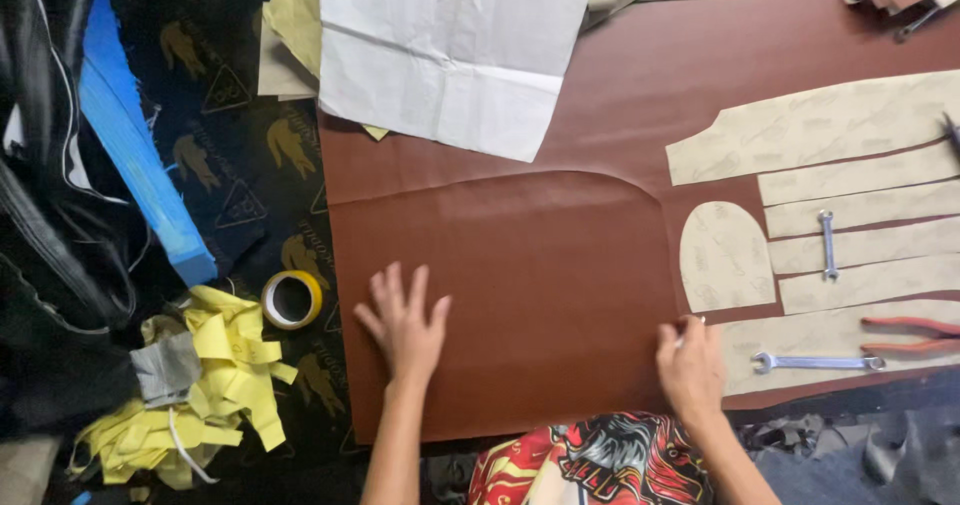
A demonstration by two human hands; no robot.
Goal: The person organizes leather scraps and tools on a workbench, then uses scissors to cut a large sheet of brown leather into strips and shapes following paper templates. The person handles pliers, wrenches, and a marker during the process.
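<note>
brown leather piece [520, 285] w/ curved top edge lies flat on a bigger brown sheet [700, 75], centre of the table. left hand [405, 325] pressed flat on it, fingers spread, gripping nothing. right hand [688, 365] at the piece's right edge, fingers curled, pinching a small pale thing, can't tell what. tan pattern pieces [850, 215] lie to the right w/ two wrenches [818, 362] & red pliers [915, 335] on them. tape roll [292, 298] & yellow scraps [225, 365] left, white paper [450, 45] above

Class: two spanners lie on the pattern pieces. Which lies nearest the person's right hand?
The longer spanner, lying crosswise just beside the right hand; the shorter spanner lies lengthwise, farther up.
</note>
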